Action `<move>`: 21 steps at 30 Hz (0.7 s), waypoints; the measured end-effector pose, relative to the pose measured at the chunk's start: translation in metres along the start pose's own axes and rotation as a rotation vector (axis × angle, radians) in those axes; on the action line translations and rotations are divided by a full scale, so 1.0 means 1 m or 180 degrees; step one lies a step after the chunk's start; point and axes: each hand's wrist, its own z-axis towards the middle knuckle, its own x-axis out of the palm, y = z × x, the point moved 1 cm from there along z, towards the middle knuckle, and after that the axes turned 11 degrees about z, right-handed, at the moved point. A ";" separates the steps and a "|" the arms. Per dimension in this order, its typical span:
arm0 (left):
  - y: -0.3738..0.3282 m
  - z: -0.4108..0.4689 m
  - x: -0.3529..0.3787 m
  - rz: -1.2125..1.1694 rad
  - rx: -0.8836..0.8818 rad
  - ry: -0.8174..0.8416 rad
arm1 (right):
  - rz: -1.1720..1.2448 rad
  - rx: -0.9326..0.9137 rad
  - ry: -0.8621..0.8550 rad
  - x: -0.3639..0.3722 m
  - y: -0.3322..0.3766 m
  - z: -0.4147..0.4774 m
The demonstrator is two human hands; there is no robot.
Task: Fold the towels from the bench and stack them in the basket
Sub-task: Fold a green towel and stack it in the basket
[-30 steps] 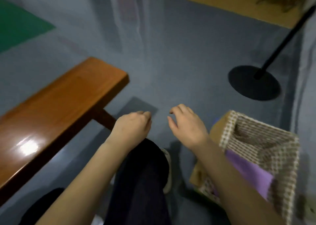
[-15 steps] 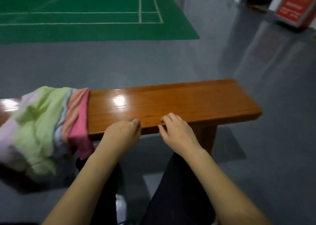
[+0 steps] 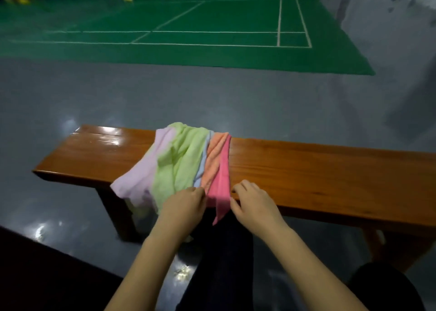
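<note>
Sports hall, green court in the upper frame, glossy wooden tabletop (image 3: pixel 306 169) across the middle; folding not begun.
Head view: towels (image 3: pixel 179 159) lie heaped unfolded at centre; basket out of view. Left hand (image 3: pixel 182 204) loosely curled, touching the green towel's hem; right hand (image 3: pixel 252 204) fingers apart beside the pink towel (image 3: pixel 220 188), neither grip holding.

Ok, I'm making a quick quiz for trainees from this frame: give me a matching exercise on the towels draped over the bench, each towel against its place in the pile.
Column 1:
1. lilac towel
2. green towel
3. orange towel
4. pink towel

Column 2:
A. rightmost, hanging between the two hands
B. leftmost
C. just left of the pink one
D. widest, in the middle

Pairs: 1-B, 2-D, 3-C, 4-A
</note>
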 end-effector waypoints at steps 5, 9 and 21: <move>0.049 0.015 0.012 -0.0177 -0.0238 -0.0040 | -0.0061 -0.0035 0.0121 0.020 0.023 0.046; 0.079 0.038 0.014 -0.0397 -0.0441 -0.0195 | 0.0002 -0.0074 0.0146 0.032 0.038 0.090; 0.102 0.117 0.042 -0.0221 -0.1407 0.0112 | 0.0972 0.1319 -0.0056 0.086 0.037 0.197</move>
